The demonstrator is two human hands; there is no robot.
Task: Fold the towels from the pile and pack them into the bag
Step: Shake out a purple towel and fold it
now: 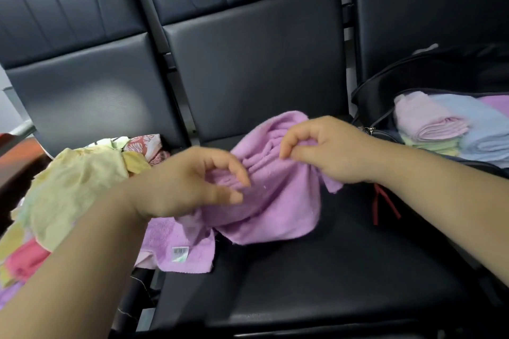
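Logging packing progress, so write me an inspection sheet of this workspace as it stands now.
Surface: dark padded seat, the middle chair of a row.
Job's things: purple towel crumpled on the seat; pile of unfolded towels on the left seat; open black bag on the right seat, with folded towels stacked inside.
Clutter: red strap hanging beside the bag.
Hands: left hand and right hand both pinch the purple towel's bunched top.
Cables: nothing seen.
Surroundings: dark chair backrests behind; reddish object at the left edge, unclear.
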